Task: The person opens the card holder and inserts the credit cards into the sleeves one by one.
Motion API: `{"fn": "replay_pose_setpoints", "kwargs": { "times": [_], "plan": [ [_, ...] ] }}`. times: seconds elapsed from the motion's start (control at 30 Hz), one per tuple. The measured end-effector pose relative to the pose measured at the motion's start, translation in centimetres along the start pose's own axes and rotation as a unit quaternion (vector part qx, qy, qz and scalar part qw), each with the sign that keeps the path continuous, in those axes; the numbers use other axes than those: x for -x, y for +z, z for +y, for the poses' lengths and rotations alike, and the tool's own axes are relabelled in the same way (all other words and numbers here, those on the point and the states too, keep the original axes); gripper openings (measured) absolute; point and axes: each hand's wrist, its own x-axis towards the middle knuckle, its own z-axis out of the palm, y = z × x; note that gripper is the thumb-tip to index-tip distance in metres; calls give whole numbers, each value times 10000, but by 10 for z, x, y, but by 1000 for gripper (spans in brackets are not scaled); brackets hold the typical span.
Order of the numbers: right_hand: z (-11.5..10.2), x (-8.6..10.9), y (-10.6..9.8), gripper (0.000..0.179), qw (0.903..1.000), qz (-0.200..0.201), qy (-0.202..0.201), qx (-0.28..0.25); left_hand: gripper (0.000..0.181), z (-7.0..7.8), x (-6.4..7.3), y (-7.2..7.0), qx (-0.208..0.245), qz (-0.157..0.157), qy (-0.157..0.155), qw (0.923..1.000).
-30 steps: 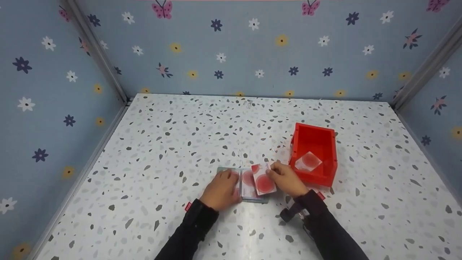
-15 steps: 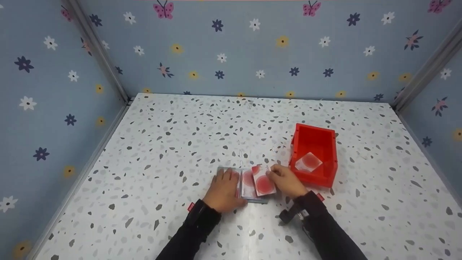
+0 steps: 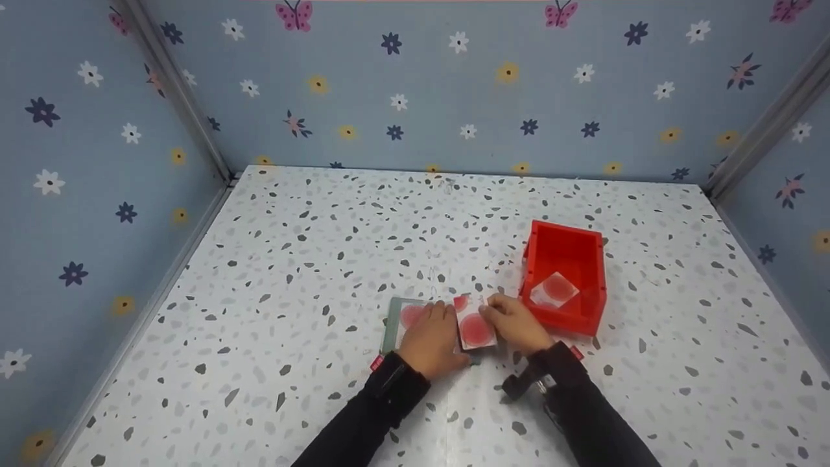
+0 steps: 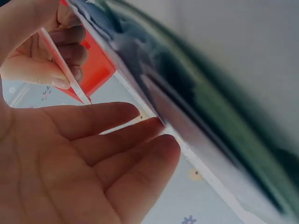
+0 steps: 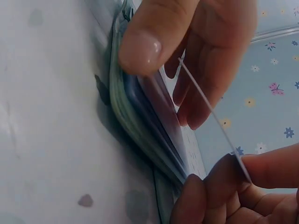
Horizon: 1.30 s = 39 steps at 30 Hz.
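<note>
A small card album (image 3: pixel 391 327) with clear pockets and a greenish edge lies spread on the table; a card with a red circle (image 3: pixel 410 316) shows in its left page. My left hand (image 3: pixel 431 340) rests over the album's middle with fingers fairly straight, covering part of its pages. In the left wrist view its fingertips touch the page edge. My right hand (image 3: pixel 519 324) pinches a white card with red circles (image 3: pixel 476 329) by its right edge, above the album's right page. Seen from the right wrist, that card (image 5: pixel 212 112) stands edge-on between thumb and finger, tilted.
Just right of my right hand stands a red plastic bin (image 3: pixel 600 285) with a white-and-red card (image 3: pixel 554 290) inside. Flower-patterned panels (image 3: pixel 428 84) enclose the speckled table (image 3: pixel 311 259) at the back and sides.
My left hand has slid right across the album, uncovering the left page and covering more of the right one. My right hand and its card have stayed almost still.
</note>
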Motion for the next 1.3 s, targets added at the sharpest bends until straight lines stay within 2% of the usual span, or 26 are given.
{"fn": "replay_pose_setpoints", "kwargs": {
  "times": [0.13,0.23,0.3,0.43,0.5,0.6,0.7,0.77,0.87,0.93,1.1,1.3],
  "plan": [
    [1,0,-1,19,10000,-14,-46,-62,96,3,-3,1,-131,228,93,9996],
    [3,-2,-1,17,9997,-42,-187,-154,91,1,-4,-1,-122,210,160,9996],
    [5,-3,-1,17,9993,-63,-304,-206,83,-1,-4,-5,113,101,163,9998],
    [8,-4,-1,18,9986,-48,-406,-334,67,-5,-3,-12,908,-183,103,9956],
    [8,-4,-1,19,9984,-39,-414,-387,64,-7,-2,-15,1354,-279,117,9903],
    [7,-3,-1,20,9987,-31,-308,-405,70,-10,2,-20,1783,-368,184,9831],
    [7,-3,-3,19,9992,-30,-171,-354,62,-13,5,-25,1985,-503,239,9785],
    [6,-3,-4,20,9994,-57,-118,-327,61,-16,7,-29,1964,-604,168,9785],
    [6,-3,-4,20,9993,-71,-104,-343,69,-22,8,-35,1983,-701,-1,9776],
    [6,-3,-4,20,9992,-115,-154,-362,81,-27,9,-38,2092,-731,-194,9750],
    [6,-4,-3,18,9990,-115,-209,-378,87,-40,10,-42,2393,-496,-373,9690],
    [6,-3,-1,18,9992,-88,-183,-330,77,-53,11,-41,2697,-60,-612,9610]
  ]
}}
